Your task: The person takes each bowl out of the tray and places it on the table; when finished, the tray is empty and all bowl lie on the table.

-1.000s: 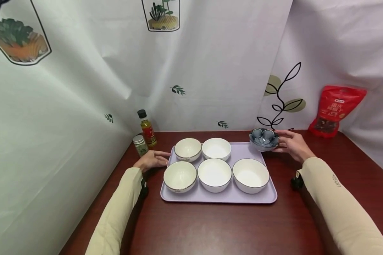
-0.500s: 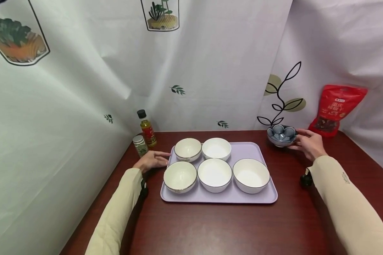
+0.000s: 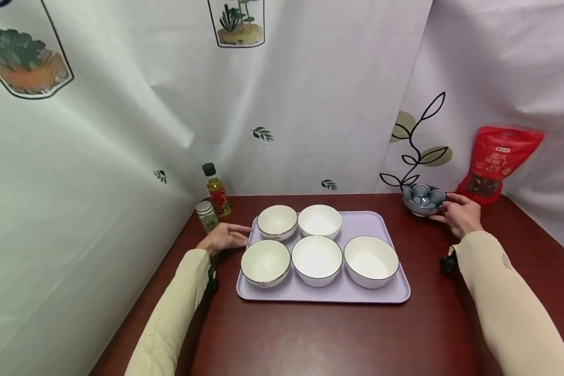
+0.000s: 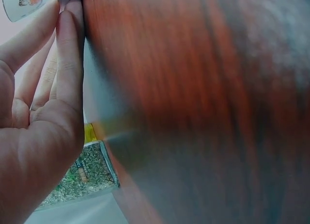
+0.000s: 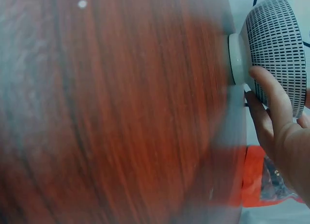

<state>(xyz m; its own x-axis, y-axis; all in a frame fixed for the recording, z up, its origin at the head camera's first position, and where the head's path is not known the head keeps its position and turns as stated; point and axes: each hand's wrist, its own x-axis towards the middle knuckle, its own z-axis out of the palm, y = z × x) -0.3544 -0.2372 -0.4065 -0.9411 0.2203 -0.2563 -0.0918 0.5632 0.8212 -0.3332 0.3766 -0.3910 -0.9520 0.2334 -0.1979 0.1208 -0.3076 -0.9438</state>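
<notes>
My right hand [image 3: 459, 215] holds a small bowl [image 3: 421, 199] behind and right of the tray, fingers at its rim and thumb low on its side. Inside, the bowl has a blue-grey petal pattern; in the right wrist view its outside is white with dark dashes, and its pale foot [image 5: 236, 59] is right at the tabletop. My left hand [image 3: 223, 237] pinches the left edge of a lilac tray [image 3: 364, 222], thumb and fingertips meeting at the rim. On the tray stand several white bowls [image 3: 370, 261], two behind and three in front.
Behind my left hand stand a glass jar of green herbs [image 3: 207, 215] and an oil bottle [image 3: 218, 193] with a black cap. A red snack pouch [image 3: 495, 164] leans at the back right against the patterned cloth [image 3: 291, 104]. The dark red table [image 3: 333, 339] extends in front.
My right hand has carried the blue-grey bowl rightward, from above the tray's back right corner to beyond the tray. My left hand and the white bowls have stayed in place.
</notes>
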